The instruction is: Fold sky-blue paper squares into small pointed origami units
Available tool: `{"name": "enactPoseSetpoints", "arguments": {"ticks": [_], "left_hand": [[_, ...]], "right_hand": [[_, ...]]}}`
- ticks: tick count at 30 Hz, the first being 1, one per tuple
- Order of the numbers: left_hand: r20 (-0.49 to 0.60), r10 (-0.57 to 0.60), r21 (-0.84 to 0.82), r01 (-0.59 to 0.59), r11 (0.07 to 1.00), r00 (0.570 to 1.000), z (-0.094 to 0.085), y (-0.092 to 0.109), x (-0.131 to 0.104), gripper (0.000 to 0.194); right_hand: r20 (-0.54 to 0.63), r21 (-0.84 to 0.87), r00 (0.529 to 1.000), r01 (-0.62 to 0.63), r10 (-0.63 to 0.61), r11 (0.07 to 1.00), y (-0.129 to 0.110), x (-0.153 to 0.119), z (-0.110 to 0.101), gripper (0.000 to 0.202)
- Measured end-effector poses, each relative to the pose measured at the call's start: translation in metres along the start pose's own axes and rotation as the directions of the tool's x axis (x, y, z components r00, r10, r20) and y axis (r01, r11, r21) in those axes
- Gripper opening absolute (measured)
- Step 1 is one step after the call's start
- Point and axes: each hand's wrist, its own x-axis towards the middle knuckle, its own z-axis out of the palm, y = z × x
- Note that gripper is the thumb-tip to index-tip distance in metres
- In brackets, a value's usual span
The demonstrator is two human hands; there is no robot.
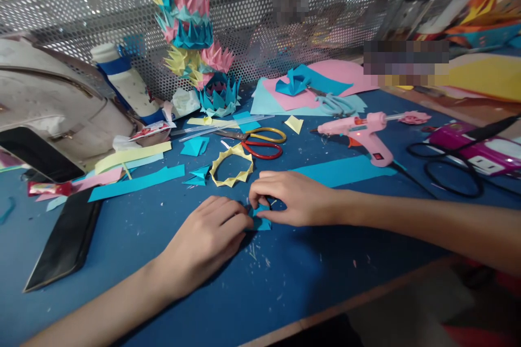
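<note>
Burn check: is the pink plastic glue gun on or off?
Probably on: the pink plastic glue gun shows a small glowing orange light.

Looks like a papercraft work corner to me, can't tell if it's in a home or a shop. There's a scuffed blue tabletop (228,298) against a perforated metal panel (248,21) up top, a pink glue gun (375,138) right of center, scissors (243,136) mid-frame, and a spiky folded-paper stack (193,35) upper left of center.
</note>
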Motion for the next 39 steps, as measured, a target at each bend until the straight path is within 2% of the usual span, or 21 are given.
{"name": "enactPoseSetpoints", "arguments": {"ticks": [4,6,8,10,13,15,17,20,24,30,36,39], "left_hand": [[-0.004,0.104,0.116,-0.102,0.988,0.995,-0.001,-0.004,-0.001,0.03],[-0.023,0.156,0.177,-0.15,0.973,0.987,-0.002,-0.005,-0.001,0.033],[-0.06,0.196,0.223,-0.178,0.958,0.979,-0.003,-0.007,-0.001,0.032],[-0.096,0.222,0.24,-0.193,0.951,0.97,-0.004,-0.01,-0.001,0.031],[-0.121,0.233,0.221,-0.203,0.954,0.965,-0.002,-0.016,-0.001,0.031],[-0.114,0.237,0.194,-0.212,0.958,0.965,-0.001,-0.021,-0.002,0.032],[-0.09,0.249,0.168,-0.232,0.958,0.964,-0.001,-0.023,-0.005,0.033],[-0.019,0.246,0.121,-0.242,0.963,0.969,-0.004,-0.023,-0.013,0.031],[0.077,0.188,0.034,-0.191,0.981,0.979,-0.01,-0.017,-0.023,0.034],[0.13,0.234,-0.035,-0.231,0.972,0.963,-0.016,-0.017,-0.028,0.037],[0.153,0.17,0.106,-0.187,0.977,0.973,-0.013,-0.021,-0.033,0.042],[0.159,0.14,0.159,-0.165,0.973,0.977,-0.013,-0.02,-0.032,0.046]], "right_hand": [[0.061,0.073,0.997,-0.057,0.053,0.996,-0.009,-0.003,-0.003,0.015],[0.093,0.125,0.993,-0.085,0.073,0.989,-0.012,-0.004,-0.003,0.014],[0.069,0.149,0.996,-0.064,0.054,0.987,-0.013,-0.005,-0.003,0.008],[-0.004,0.134,0.998,0.065,-0.065,0.989,-0.011,-0.006,-0.002,0.002],[-0.071,0.025,0.947,0.317,-0.314,0.948,-0.002,-0.006,0.0,0.01],[-0.06,-0.056,0.912,0.403,-0.406,0.913,0.003,-0.007,0.001,0.014],[-0.037,-0.102,0.894,0.441,-0.446,0.892,0.005,-0.007,0.002,0.017],[-0.006,-0.119,0.892,0.449,-0.453,0.886,0.005,-0.008,0.001,0.017],[0.011,-0.097,0.904,0.426,-0.427,0.899,0.003,-0.008,0.001,0.014],[0.028,-0.028,0.91,0.415,-0.414,0.91,0.006,-0.007,0.001,0.015],[0.039,-0.023,0.912,0.41,-0.409,0.912,0.006,-0.007,0.001,0.013],[0.048,-0.061,0.948,0.317,-0.314,0.947,0.002,-0.007,0.002,0.024]]}}
